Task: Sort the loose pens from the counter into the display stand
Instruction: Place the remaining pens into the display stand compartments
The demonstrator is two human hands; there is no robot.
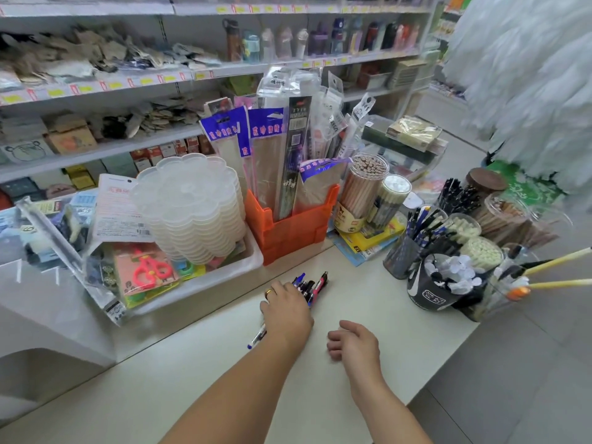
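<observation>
Loose pens [309, 285]: still on counter [368, 283]; left hand [286, 310] fingers gathering them, grip unclear; right hand [352, 342] relaxed, empty. Sorting barely begun.

Left hand [286, 310]: palm down, forearm extended forward, fingers curled over a bunch of pens [309, 286], ring on one finger. Right hand [352, 342]: just beside, fingers loosely curled, holding nothing.

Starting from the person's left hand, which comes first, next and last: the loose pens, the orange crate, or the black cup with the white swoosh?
1. Loose pens: under the left hand's fingers.
2. Orange crate: behind the hand, toward the shelves.
3. Black cup: far to the right, among the pen holders.
</observation>
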